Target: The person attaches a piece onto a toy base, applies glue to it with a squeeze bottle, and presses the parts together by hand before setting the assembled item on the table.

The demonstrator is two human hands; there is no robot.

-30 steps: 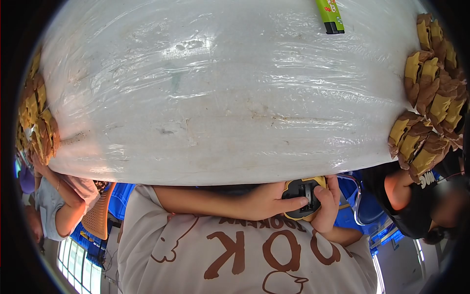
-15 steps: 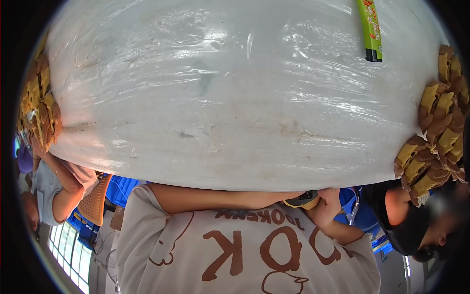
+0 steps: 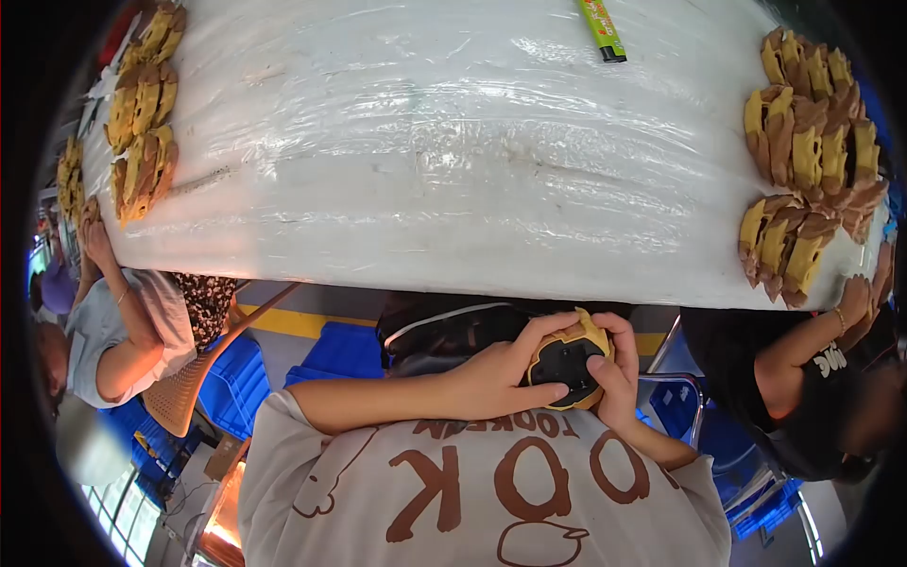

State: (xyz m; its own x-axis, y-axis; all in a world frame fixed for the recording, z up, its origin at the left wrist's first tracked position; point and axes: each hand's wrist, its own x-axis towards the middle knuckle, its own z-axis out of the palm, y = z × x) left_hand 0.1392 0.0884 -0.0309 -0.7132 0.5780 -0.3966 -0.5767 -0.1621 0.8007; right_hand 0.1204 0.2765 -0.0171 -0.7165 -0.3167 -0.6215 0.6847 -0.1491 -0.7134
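My left hand [image 3: 515,369] and my right hand [image 3: 616,369] both grip a rounded yellow piece with a black face [image 3: 565,364], held just in front of my chest below the table edge. The black face, which has small holes or recesses, is turned up toward me. The left hand's fingers wrap round the left side, one fingertip on the lower black part. From the right, the other hand curls over the rim with its thumb on the black face. The underside of the piece is hidden.
A plastic-covered white table [image 3: 378,227] spans the view. Yellow-brown pieces stand in stacks at left [image 3: 144,175] and right [image 3: 784,246]. A green printed stick-like item [image 3: 602,30] lies at the back. One person [image 3: 132,331] sits left, another [image 3: 784,378] right. Blue crates [image 3: 231,383] stand below.
The view has shifted, showing more floor below the table edge. The yellow piece, earlier mostly hidden under the edge, now shows with its black face, both hands round it.
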